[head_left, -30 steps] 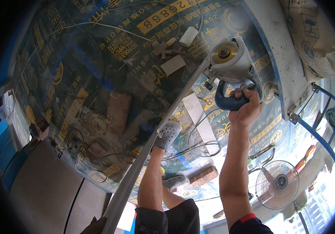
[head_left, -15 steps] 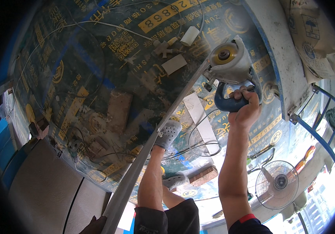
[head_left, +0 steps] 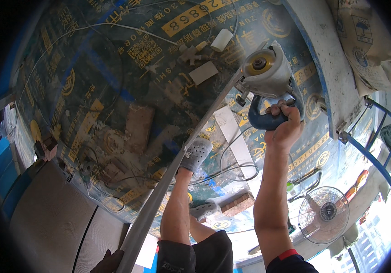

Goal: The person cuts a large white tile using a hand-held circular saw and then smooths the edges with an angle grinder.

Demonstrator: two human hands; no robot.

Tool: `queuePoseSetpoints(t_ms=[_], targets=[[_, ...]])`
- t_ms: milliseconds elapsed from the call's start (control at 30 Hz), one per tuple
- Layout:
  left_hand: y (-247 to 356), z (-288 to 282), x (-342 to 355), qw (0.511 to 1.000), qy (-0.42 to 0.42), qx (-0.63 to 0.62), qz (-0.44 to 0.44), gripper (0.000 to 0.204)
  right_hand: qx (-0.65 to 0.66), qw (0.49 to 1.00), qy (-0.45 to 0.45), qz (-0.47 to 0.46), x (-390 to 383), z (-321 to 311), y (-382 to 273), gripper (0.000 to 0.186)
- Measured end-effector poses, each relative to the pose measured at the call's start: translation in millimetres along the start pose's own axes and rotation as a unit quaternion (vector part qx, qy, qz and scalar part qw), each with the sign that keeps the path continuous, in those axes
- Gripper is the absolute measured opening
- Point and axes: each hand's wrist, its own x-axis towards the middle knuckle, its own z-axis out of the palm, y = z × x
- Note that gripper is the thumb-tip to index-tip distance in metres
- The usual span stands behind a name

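Observation:
My right hand (head_left: 284, 116) is wrapped round the blue loop handle of a handheld circular saw (head_left: 275, 75) with a yellow disc hub and a pale, dusty guard. The saw sits at the far end of a long, narrow grey strip (head_left: 159, 193), seen nearly edge-on, which slants from the lower left up to the upper middle. Dust hazes the air around the saw. In dark shadow at the lower edge, my left hand (head_left: 106, 262) grips the near end of the strip; most of its fingers are hidden.
Below, a printed dark green floor covering (head_left: 159, 104) carries cables, a small white offcut (head_left: 203, 74), a white cup-like piece (head_left: 222, 40) and a brick (head_left: 238, 204). My feet in grey clogs (head_left: 196, 154) stand there. A fan (head_left: 324, 214) and blue metal frame (head_left: 373, 159) are at right.
The saw and my right hand have shifted very slightly left. The haze round the saw looks a little thicker. My left hand stays at the strip's near end.

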Motion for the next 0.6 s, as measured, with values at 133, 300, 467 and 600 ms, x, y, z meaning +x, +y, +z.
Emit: queuePoseSetpoints(t_ms=[133,300,467,600], targets=[[-1,1,-2,1.000,0.005,0.006,0.010,0.028,-0.009,1.000,0.010,-0.005,-3,2,0,0.012],[-2,1,-4,1.000,0.012,0.000,0.002,0.029,-0.003,1.000,0.008,-0.004,-6,1,1,0.012],[0,1,-2,1.000,0.005,-0.001,-0.013,0.030,-0.020,1.000,0.014,-0.008,-13,5,-1,0.013],[-2,2,-4,1.000,0.005,-0.008,-0.020,0.031,-0.008,1.000,-0.003,-0.006,-12,0,2,0.013]])
